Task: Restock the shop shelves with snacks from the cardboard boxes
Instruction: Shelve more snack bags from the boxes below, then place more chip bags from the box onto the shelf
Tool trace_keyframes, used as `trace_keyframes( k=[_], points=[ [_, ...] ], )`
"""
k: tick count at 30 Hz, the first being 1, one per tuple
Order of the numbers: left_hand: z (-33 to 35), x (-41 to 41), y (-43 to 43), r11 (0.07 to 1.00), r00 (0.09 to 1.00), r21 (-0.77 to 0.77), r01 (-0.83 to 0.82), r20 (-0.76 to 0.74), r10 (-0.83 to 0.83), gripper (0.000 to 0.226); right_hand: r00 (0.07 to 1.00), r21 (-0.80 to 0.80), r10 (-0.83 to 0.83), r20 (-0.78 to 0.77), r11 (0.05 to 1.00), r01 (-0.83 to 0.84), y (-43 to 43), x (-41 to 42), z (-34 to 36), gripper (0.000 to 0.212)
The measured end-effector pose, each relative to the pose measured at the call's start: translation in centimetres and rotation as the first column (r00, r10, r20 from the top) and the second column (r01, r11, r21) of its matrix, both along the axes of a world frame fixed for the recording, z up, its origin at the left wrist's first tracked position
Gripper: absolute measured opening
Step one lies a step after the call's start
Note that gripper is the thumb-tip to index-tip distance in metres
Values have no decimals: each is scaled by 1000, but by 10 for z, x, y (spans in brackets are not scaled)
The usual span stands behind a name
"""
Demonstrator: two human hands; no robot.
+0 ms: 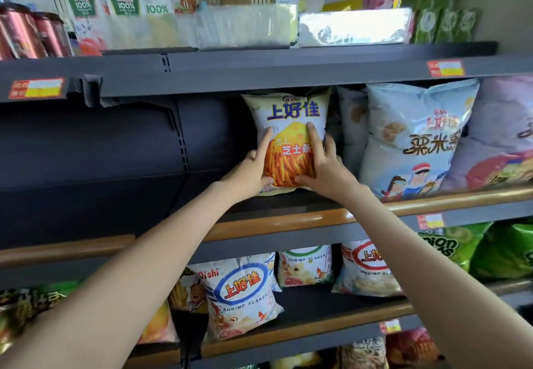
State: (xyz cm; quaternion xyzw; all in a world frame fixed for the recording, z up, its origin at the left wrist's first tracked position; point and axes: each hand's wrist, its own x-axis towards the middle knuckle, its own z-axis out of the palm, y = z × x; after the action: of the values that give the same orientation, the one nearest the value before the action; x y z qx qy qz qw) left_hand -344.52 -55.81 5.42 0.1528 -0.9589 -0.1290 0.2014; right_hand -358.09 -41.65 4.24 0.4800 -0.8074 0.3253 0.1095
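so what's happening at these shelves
A person is restocking. The left hand and right hand both grip a cheese stick bag by its sides, holding it upright at the middle shelf, just left of a pale blue snack bag. Shrimp flakes bags sit on the shelf below.

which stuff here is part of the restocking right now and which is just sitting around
In the job: cheese stick bag, gripped by left hand and right hand; middle shelf under it.
Just sitting: blue snack bag beside it, shrimp flakes bags below, juice cartons up top.
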Motion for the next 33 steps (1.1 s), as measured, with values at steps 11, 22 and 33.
trace_keyframes(
  k=[11, 22, 33],
  points=[
    [5, 9, 36, 974, 989, 188, -127, -44, 138, 102, 974, 35, -220, -47, 974, 222, 15, 32, 11, 108],
    [6, 95, 95, 819, 890, 564, 103, -420, 177, 28, 997, -309, -67, -28, 949, 55, 38, 117, -16, 23],
    [-178, 327, 162, -96, 536, 967, -237, 213, 817, 19, 415, 63, 139, 899, 897, -437, 31, 311, -139, 10]
  ],
)
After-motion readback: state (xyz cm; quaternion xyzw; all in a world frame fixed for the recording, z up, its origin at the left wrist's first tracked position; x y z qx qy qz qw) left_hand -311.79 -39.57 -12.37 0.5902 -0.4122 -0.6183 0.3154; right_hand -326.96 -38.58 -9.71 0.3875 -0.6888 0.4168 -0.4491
